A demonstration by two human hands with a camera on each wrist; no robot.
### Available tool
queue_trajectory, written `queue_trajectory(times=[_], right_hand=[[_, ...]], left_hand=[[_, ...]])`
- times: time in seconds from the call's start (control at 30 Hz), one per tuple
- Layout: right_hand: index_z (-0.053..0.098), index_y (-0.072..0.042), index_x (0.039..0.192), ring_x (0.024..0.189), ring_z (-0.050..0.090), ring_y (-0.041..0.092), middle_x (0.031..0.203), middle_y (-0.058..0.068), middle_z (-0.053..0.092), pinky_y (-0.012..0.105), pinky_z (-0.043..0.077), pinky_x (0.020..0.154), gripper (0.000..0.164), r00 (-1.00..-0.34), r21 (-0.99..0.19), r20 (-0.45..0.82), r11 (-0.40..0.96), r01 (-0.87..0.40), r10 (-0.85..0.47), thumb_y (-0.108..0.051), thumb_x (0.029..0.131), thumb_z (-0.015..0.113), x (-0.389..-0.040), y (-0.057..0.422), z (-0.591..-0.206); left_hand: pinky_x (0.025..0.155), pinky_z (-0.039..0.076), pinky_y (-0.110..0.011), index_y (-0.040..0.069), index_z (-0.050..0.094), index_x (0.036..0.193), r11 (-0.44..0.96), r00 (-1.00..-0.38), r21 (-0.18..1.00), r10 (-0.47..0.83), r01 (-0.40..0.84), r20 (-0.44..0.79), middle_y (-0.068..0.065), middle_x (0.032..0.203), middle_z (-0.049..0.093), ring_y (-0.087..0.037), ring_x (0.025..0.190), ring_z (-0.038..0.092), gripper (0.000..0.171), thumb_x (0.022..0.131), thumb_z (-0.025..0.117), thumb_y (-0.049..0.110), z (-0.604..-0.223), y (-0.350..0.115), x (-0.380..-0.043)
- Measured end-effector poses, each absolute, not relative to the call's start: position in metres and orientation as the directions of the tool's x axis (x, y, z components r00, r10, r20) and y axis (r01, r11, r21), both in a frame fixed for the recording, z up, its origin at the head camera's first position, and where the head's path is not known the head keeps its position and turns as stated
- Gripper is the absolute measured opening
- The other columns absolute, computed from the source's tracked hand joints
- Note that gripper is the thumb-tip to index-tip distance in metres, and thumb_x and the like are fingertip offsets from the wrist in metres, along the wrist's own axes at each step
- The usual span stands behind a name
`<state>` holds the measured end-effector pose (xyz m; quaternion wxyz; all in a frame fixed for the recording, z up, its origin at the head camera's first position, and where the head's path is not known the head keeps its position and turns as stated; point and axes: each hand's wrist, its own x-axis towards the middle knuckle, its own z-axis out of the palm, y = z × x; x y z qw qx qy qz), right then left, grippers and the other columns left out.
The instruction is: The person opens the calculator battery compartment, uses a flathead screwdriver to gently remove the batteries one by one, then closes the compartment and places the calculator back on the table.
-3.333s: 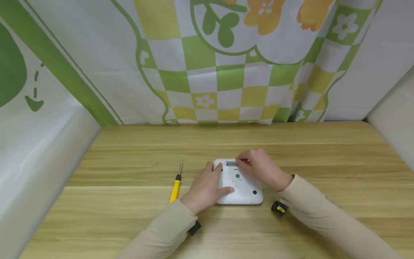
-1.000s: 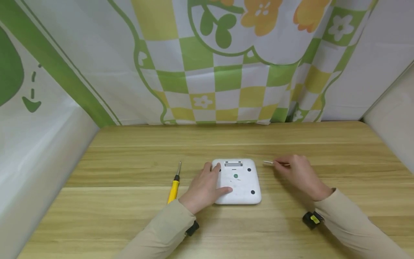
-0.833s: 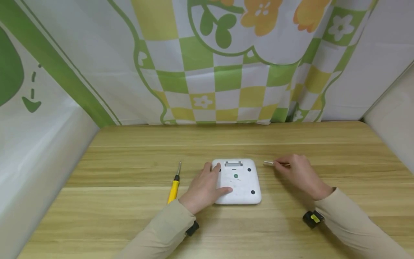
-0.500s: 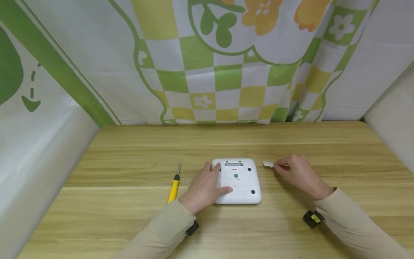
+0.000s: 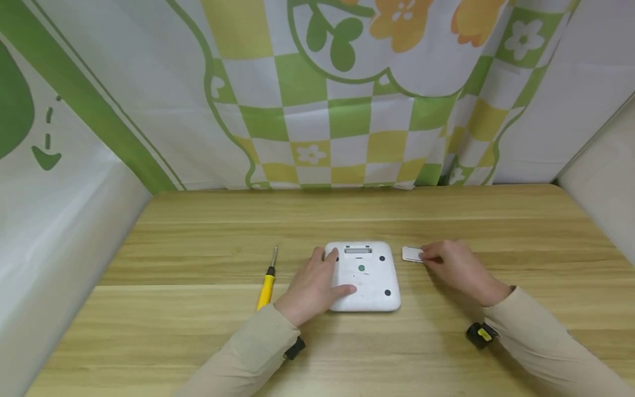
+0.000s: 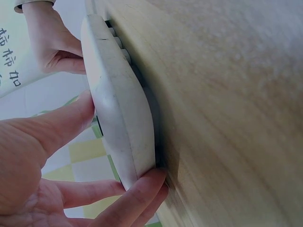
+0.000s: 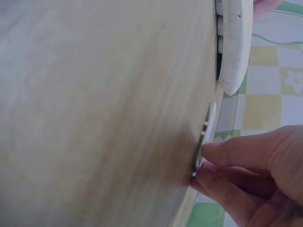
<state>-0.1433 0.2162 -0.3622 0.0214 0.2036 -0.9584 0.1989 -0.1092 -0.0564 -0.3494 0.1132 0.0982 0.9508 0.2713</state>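
A white calculator (image 5: pixel 369 298) lies face down on the wooden table, its round dark feet upward and its keys against the tabletop in the wrist views. Near its far edge the battery compartment (image 5: pixel 358 250) is uncovered. My left hand (image 5: pixel 310 286) holds the calculator's left side, thumb across the back and fingers at the edge. To the right of it, my right hand (image 5: pixel 458 270) pinches the end of a small white battery cover (image 5: pixel 410 253) between thumb and fingers. The cover lies nearly flat, right at the tabletop, with small tabs along its edge in the right wrist view.
A yellow-handled screwdriver (image 5: pixel 267 286) lies left of my left hand, tip pointing away; the sleeve covers its handle end. Behind the table's far edge hangs a green and yellow checkered curtain (image 5: pixel 347 121).
My right hand has moved from the battery compartment rightward with the cover. Over the last second the cover has tipped from edge-on to nearly flat. My left hand stays on the calculator.
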Motion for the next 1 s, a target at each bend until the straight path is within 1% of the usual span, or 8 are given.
queue_trajectory(times=[0.3, 0.43, 0.5, 0.57, 0.6, 0.73, 0.8, 1.0], right_hand=[[0.074, 0.003, 0.09, 0.094, 0.067, 0.039, 0.102, 0.024, 0.069, 0.047, 0.055, 0.078, 0.011, -0.906, -0.367, 0.135, 0.829, -0.423, -0.402, 0.005, 0.08, 0.07, -0.144, 0.217, -0.361], [0.075, 0.002, 0.09, 0.092, 0.068, 0.037, 0.101, 0.023, 0.07, 0.045, 0.056, 0.076, 0.011, -0.906, -0.375, 0.152, 0.826, -0.422, -0.394, 0.004, 0.08, 0.07, -0.143, 0.216, -0.359], [0.074, 0.002, 0.091, 0.089, 0.069, 0.036, 0.102, 0.023, 0.07, 0.044, 0.056, 0.074, 0.012, -0.907, -0.378, 0.164, 0.824, -0.422, -0.389, 0.002, 0.08, 0.071, -0.141, 0.215, -0.358], [0.073, 0.002, 0.095, 0.084, 0.069, 0.032, 0.105, 0.024, 0.069, 0.042, 0.057, 0.071, 0.015, -0.904, -0.38, 0.173, 0.82, -0.428, -0.392, -0.001, 0.08, 0.072, -0.139, 0.213, -0.357], [0.073, 0.002, 0.098, 0.085, 0.069, 0.032, 0.107, 0.024, 0.069, 0.042, 0.057, 0.071, 0.018, -0.899, -0.378, 0.18, 0.816, -0.437, -0.398, -0.003, 0.081, 0.072, -0.137, 0.212, -0.357], [0.07, 0.002, 0.107, 0.094, 0.068, 0.034, 0.115, 0.025, 0.065, 0.045, 0.055, 0.079, 0.028, -0.873, -0.375, 0.203, 0.789, -0.487, -0.443, -0.01, 0.082, 0.073, -0.133, 0.206, -0.359], [0.068, 0.003, 0.111, 0.103, 0.065, 0.037, 0.117, 0.025, 0.065, 0.048, 0.052, 0.087, 0.031, -0.863, -0.381, 0.212, 0.774, -0.505, -0.459, -0.011, 0.083, 0.073, -0.131, 0.203, -0.359], [0.064, 0.001, 0.121, 0.116, 0.058, 0.039, 0.123, 0.023, 0.062, 0.052, 0.046, 0.096, 0.041, -0.842, -0.396, 0.202, 0.745, -0.537, -0.499, -0.022, 0.088, 0.07, -0.125, 0.197, -0.361]], left_hand=[[0.099, 0.043, -0.05, -0.002, 0.04, 0.143, 0.835, -0.955, 0.535, 0.248, 0.127, -0.161, -0.027, 0.142, 0.038, -0.04, 0.121, 0.049, 0.078, 0.083, 0.074, 0.036, -0.349, -0.056, -0.11], [0.098, 0.044, -0.048, -0.002, 0.04, 0.143, 0.838, -0.955, 0.531, 0.247, 0.124, -0.166, -0.026, 0.14, 0.04, -0.039, 0.117, 0.051, 0.078, 0.083, 0.074, 0.036, -0.35, -0.056, -0.11], [0.098, 0.045, -0.048, -0.002, 0.041, 0.143, 0.839, -0.954, 0.53, 0.247, 0.124, -0.168, -0.026, 0.139, 0.04, -0.038, 0.116, 0.051, 0.078, 0.083, 0.074, 0.036, -0.349, -0.056, -0.11], [0.097, 0.045, -0.048, -0.002, 0.041, 0.143, 0.84, -0.954, 0.528, 0.247, 0.123, -0.17, -0.026, 0.139, 0.04, -0.038, 0.116, 0.051, 0.078, 0.083, 0.074, 0.036, -0.349, -0.056, -0.11], [0.098, 0.045, -0.048, -0.002, 0.041, 0.143, 0.841, -0.954, 0.528, 0.246, 0.123, -0.17, -0.026, 0.139, 0.04, -0.038, 0.116, 0.051, 0.078, 0.083, 0.074, 0.036, -0.349, -0.056, -0.11], [0.098, 0.045, -0.048, -0.002, 0.041, 0.143, 0.842, -0.954, 0.527, 0.244, 0.12, -0.173, -0.026, 0.14, 0.04, -0.038, 0.117, 0.051, 0.078, 0.083, 0.074, 0.036, -0.348, -0.056, -0.11], [0.098, 0.045, -0.048, -0.001, 0.041, 0.143, 0.842, -0.954, 0.526, 0.244, 0.12, -0.173, -0.026, 0.14, 0.04, -0.038, 0.117, 0.051, 0.078, 0.083, 0.074, 0.036, -0.348, -0.056, -0.11], [0.099, 0.044, -0.048, -0.002, 0.041, 0.143, 0.84, -0.953, 0.527, 0.251, 0.127, -0.17, -0.027, 0.14, 0.04, -0.039, 0.118, 0.051, 0.078, 0.083, 0.074, 0.036, -0.349, -0.057, -0.11]])
